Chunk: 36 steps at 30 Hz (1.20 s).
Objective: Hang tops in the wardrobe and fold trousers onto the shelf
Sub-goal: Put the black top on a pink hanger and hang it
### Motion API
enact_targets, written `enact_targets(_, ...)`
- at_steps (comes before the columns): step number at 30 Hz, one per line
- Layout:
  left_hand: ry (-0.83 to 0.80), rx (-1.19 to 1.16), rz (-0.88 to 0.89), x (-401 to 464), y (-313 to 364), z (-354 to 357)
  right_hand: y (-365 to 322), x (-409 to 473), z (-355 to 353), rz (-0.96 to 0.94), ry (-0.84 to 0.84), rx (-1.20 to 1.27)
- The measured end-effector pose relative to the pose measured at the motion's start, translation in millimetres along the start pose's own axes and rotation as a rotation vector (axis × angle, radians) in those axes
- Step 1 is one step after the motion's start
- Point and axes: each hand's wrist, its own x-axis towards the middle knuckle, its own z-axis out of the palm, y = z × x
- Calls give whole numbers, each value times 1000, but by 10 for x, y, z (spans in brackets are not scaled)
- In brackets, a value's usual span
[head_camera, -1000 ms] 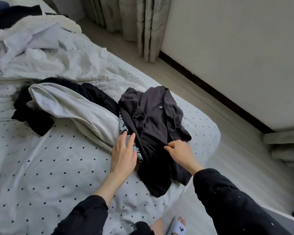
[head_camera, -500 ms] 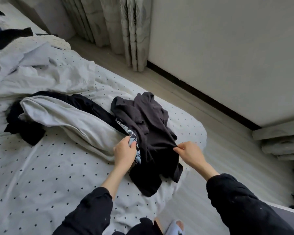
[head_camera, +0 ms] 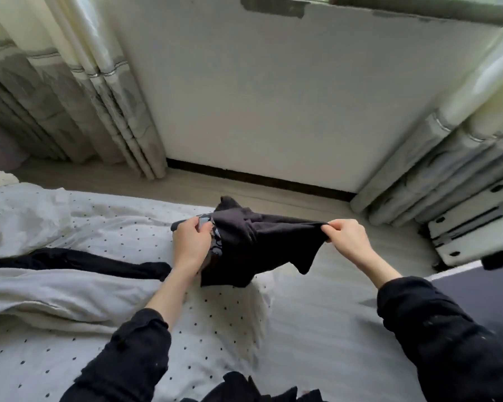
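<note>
A dark grey top with a pale printed patch hangs in the air above the bed corner, stretched between both hands. My left hand grips its left edge by the print, fingers curled round the cloth. My right hand pinches the right edge and pulls it taut. The top's lower part droops just above the dotted sheet. On the bed to the left lie a light grey garment and a black garment beneath it.
Pale curtains hang at the left and another curtain at the right, against a white wall. A strip of wooden floor runs between bed and wall. White panels with black knobs stand at the right.
Both hands lifted the dark top off the bed and pulled it apart between them. My view tilted up toward the wall, so the clothes pile now sits at the left edge.
</note>
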Motion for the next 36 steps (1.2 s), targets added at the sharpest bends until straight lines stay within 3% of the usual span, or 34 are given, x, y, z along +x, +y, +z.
enact_targets(4, -131, 0, 101, -320, 510, 506, 612, -258, -667, 75, 214, 129)
enact_targets(9, -213, -90, 96, -521, 853, 1015, 1389, -680, -1555, 214, 412, 219)
enact_targets(15, -393, -116, 91, -1031, 1157, 1690, 1918, -1218, -2246, 299, 507, 679)
enact_targets(20, -677, -98, 219, -1849, 1626, 2224, 2055, -1513, -2514, 315, 520, 782)
enact_targets(24, -1149, -70, 443, -2654, 1985, 2447, 2111, -1758, -2746, 376, 551, 836)
enact_targets(26, -1293, -51, 482, -2911, 2055, 2560, 2094, -1862, -2833, 410, 558, 968)
enact_targets(27, -1286, -25, 524, -3019, 2083, 2652, 2108, -1938, -2885, 424, 569, 1032)
enact_targets(31, -948, 104, 687, -3160, 2270, 2887, 2227, -2214, -3143, 448, 648, 1109)
enact_targets(36, -843, -87, 701, -3117, 2724, 2880, 2502, -2578, -3367, 538, 799, 1164)
